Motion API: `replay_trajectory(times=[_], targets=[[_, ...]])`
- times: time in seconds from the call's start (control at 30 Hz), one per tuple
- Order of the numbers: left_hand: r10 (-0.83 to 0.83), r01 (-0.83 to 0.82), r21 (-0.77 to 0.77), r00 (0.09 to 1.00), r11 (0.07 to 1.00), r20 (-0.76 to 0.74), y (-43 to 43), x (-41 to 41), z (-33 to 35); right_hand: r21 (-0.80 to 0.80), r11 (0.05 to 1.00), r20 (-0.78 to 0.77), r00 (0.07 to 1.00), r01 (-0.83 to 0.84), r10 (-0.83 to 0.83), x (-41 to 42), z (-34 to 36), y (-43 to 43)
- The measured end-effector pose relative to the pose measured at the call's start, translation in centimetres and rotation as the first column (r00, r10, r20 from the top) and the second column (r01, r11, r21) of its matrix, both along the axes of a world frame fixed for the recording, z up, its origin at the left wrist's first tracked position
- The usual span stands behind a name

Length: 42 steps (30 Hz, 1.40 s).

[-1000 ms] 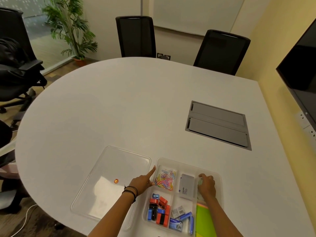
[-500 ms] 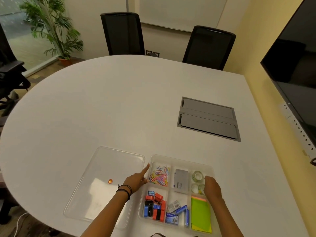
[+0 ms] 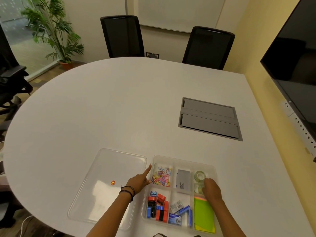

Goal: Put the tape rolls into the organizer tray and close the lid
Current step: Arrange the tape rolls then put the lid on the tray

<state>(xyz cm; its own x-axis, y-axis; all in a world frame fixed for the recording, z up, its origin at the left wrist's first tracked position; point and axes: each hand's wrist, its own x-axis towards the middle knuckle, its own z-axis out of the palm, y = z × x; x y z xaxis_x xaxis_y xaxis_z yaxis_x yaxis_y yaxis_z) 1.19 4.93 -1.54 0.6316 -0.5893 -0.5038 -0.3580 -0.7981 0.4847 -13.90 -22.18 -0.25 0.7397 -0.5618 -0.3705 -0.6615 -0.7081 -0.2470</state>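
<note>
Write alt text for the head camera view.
A person's right hand is by two tape rolls inside a clear organizer tray of stationery on a white table. The left hand touches the tray's edge; the lid lies alongside, off.

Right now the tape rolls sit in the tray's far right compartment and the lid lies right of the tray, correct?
No: the head view shows the lid lying left of the tray, not right. The tape rolls do sit in the far right compartment.

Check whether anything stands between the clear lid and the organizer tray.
Only the person's own hands: the left hand and forearm cross over the lid, and the right hand reaches into the tray beside the tape rolls. No loose object lies between them.
</note>
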Motion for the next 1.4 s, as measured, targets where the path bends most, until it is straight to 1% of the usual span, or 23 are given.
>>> replay_trajectory(times=[0.1,0.27,0.37,0.4,0.57,0.67,0.8,0.97,1.13,1.4], targets=[[0.003,-0.003,-0.002,1.000,1.000,-0.005,0.0,0.0,0.0,-0.008,1.000,-0.042,0.999,0.014,-0.014,0.3,0.1,-0.1],[0.002,-0.002,0.011,1.000,1.000,-0.011,0.1,0.2,-0.1,0.065,0.992,0.013,0.994,0.106,-0.107,0.4,0.1,-0.1],[0.002,-0.002,0.009,1.000,1.000,-0.011,0.2,0.2,-0.3,0.128,0.975,0.021,0.982,0.183,-0.187,0.5,0.3,-0.1],[0.003,-0.003,0.006,1.000,1.000,-0.012,0.2,0.2,-0.3,0.136,0.973,0.027,0.981,0.186,-0.191,0.5,0.3,-0.1],[0.016,-0.016,-0.009,1.000,1.000,-0.017,0.0,0.1,-0.1,0.157,0.966,0.044,0.976,0.206,-0.215,0.6,-0.2,0.4],[0.017,-0.017,-0.008,1.000,1.000,-0.020,0.0,0.1,0.0,0.119,0.967,0.020,0.973,0.224,-0.228,0.8,-0.2,0.8],[0.021,-0.021,-0.012,0.999,1.000,-0.032,0.0,0.0,0.0,0.101,0.970,-0.003,0.975,0.220,-0.221,1.1,0.2,1.2],[0.026,-0.027,-0.021,0.999,0.999,-0.039,0.0,0.0,0.1,0.047,0.984,-0.077,0.983,0.170,-0.166,1.2,0.7,1.0],[0.022,-0.023,-0.023,0.999,0.999,-0.049,0.1,0.0,0.1,-0.017,0.992,-0.041,0.991,0.127,-0.127,1.0,0.4,0.8],[0.020,-0.022,-0.030,0.998,0.999,-0.058,0.2,0.0,0.1,-0.037,0.995,0.004,0.996,0.090,-0.090,0.8,0.4,0.6]])
